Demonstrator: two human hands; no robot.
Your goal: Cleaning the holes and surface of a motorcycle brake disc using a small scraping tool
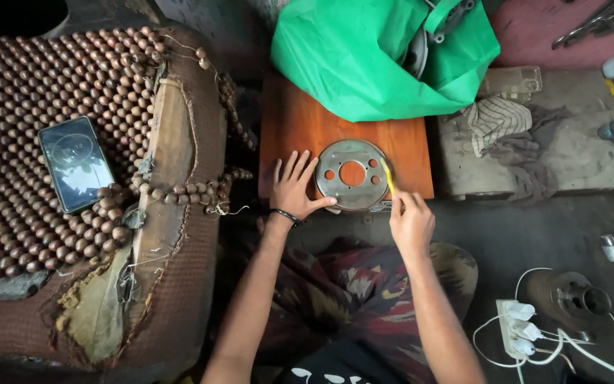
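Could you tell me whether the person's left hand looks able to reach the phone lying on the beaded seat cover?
Probably yes: the left hand rests beside the metal disc, and nothing stands between it and the phone.

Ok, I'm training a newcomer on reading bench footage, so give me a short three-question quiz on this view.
1. True or false: the round metal plate lies on the wooden board.
2. Which hand holds the thin yellow tool? A) left B) right C) neither
3. Fill in: the phone lies on a worn seat covered with wooden ____.

Key:
1. True.
2. B: the right hand grips it against the plate's edge, while the left hand rests flat on the board, thumb touching the plate.
3. Beads: the beaded seat cover.
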